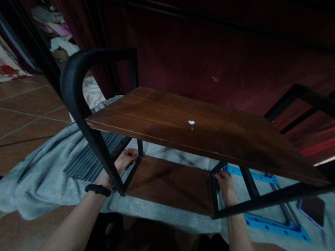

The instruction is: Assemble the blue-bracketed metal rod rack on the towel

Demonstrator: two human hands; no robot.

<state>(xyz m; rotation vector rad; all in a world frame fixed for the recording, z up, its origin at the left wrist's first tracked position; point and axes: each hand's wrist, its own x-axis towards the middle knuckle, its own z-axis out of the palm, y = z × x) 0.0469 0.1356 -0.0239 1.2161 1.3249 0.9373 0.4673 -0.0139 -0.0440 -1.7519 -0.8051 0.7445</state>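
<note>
A black metal frame (77, 91) carries a brown wooden shelf board (203, 131) in front of me, with a second brown board (173, 182) lower down inside it. My left hand (122, 162) reaches under the upper board and its fingers curl round a black frame bar by the lower board's left corner. My right hand (226, 187) is closed on the black bar at the lower board's right corner. A black band (98, 189) sits on my left wrist.
The frame stands on a grey blanket (43, 176) spread over a brown tiled floor (8, 111). Blue flat pieces (277, 227) and a dark phone-like slab (312, 208) lie on the blanket at right. A dark red wall (212, 54) rises behind.
</note>
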